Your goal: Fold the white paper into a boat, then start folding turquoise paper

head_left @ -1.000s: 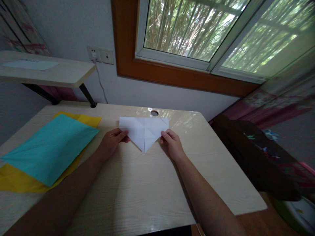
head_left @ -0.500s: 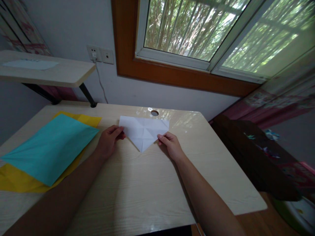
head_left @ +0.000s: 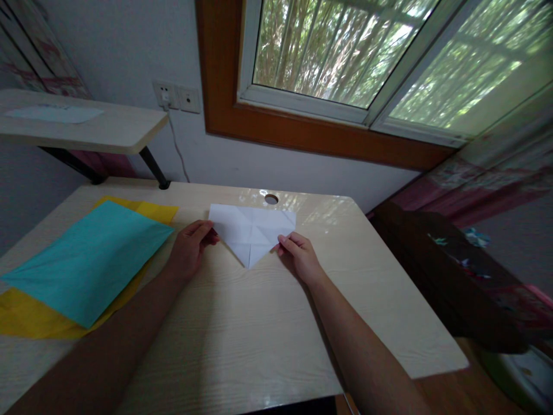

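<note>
Two bare forearms reach across a pale wood-grain surface (head_left: 242, 334) toward a sheet of white paper (head_left: 253, 233) lying flat near its far edge, already folded into a downward-pointing triangle whose tip aims back at the person. The left hand (head_left: 188, 248) pinches the paper's left slanting edge near the upper corner, thumb and fingers closed on it; the right hand (head_left: 300, 256) has the same closed grip on the right slanting edge. Crease lines cross the white sheet, a centre line and diagonals among them, so several folds appear done, while the broad flat shape suggests the model is only partly made, with more folding left. To the left, well apart from the hands, a teal sheet (head_left: 86, 259) lies on top of a yellow sheet (head_left: 26, 314), both flat and apparently unfolded. Just beyond the white paper, a round cable hole (head_left: 271, 199) pierces the surface. Farther back stand a raised side shelf (head_left: 86, 124), a wall socket (head_left: 175, 96) with a cord plugged in, and a wood-framed window (head_left: 328, 57) facing greenery.
</note>
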